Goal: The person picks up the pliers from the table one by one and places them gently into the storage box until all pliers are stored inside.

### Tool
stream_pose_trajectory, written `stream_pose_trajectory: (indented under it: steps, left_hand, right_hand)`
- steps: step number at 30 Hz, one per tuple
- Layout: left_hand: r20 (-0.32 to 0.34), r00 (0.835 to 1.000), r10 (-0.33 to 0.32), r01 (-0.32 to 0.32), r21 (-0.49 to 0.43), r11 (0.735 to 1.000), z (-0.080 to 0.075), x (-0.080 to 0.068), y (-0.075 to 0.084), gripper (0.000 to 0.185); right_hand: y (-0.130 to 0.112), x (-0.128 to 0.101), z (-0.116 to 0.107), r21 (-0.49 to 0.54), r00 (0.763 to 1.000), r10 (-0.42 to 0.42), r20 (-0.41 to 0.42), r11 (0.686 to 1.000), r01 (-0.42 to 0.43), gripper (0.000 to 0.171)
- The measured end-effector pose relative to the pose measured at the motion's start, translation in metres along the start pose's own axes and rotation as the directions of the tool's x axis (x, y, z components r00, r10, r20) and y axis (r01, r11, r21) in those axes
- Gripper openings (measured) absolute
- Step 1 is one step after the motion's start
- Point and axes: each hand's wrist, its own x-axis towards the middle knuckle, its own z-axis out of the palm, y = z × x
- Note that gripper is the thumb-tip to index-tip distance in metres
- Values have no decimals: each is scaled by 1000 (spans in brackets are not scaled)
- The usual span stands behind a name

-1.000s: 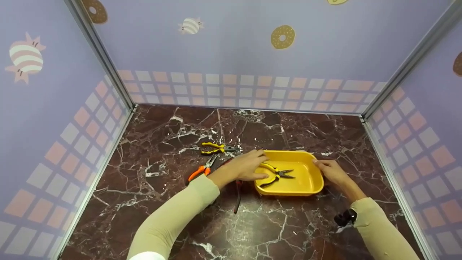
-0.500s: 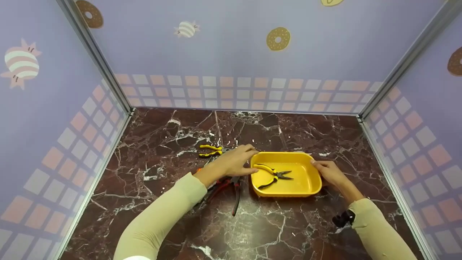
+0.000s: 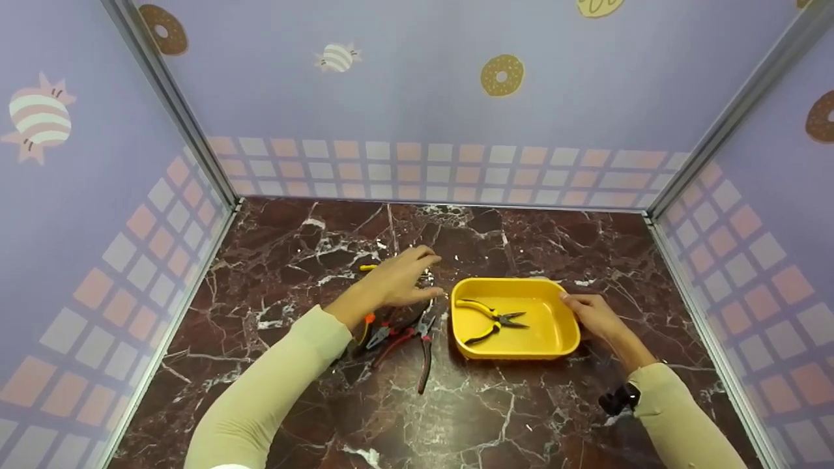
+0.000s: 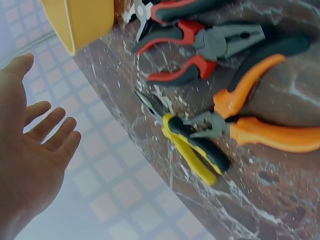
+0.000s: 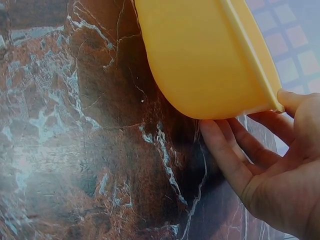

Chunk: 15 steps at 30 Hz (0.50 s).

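A yellow tray [image 3: 515,352] sits on the marble top with yellow-handled long-nose pliers [image 3: 492,317] lying in it. My right hand [image 3: 588,312] holds the tray's right rim, thumb over the edge and fingers along the outer wall [image 5: 210,55]. My left hand [image 3: 402,281] hovers open, fingers spread, above a second pair of yellow-and-black pliers [image 4: 192,147] left of the tray; it holds nothing [image 4: 35,150]. Just in front of that hand lie red-and-black pliers [image 3: 404,333] and orange-handled pliers [image 3: 367,322].
Purple patterned walls close in the marble top on the left, back and right. In the left wrist view the loose tools lie close together: red pliers [image 4: 210,47], orange pliers [image 4: 260,125]. A black band [image 3: 616,398] sits on my right wrist.
My left hand has drawn back from the pliers in the tray and moved left, over the tools on the table. The right hand has stayed on the tray's rim.
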Motion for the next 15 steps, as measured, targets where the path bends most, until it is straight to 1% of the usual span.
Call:
stream_pose_trajectory:
  steps: [3, 6, 9, 13, 15]
  left_hand:
    - [13, 999, -46, 46, 6, 999, -5, -7, -11, 78]
    - [28, 996, -84, 83, 23, 996, -9, -12, -20, 79]
    - [42, 995, -93, 91, 40, 995, -12, -13, -30, 77]
    - [33, 996, -81, 80, 48, 996, -15, -14, -42, 72]
    - [30, 996, -87, 85, 53, 995, -17, -15, -47, 72]
  right_hand:
    - [4, 4, 2, -12, 1000, -11, -1, 1000, 11, 59]
    - [3, 4, 4, -4, 1000, -16, 10, 1000, 16, 58]
    - [3, 3, 2, -6, 1000, -13, 10, 1000, 13, 59]
    - [4, 2, -1, 6, 1000, -12, -9, 1000, 12, 58]
    - [6, 2, -3, 11, 1000, -19, -8, 1000, 19, 58]
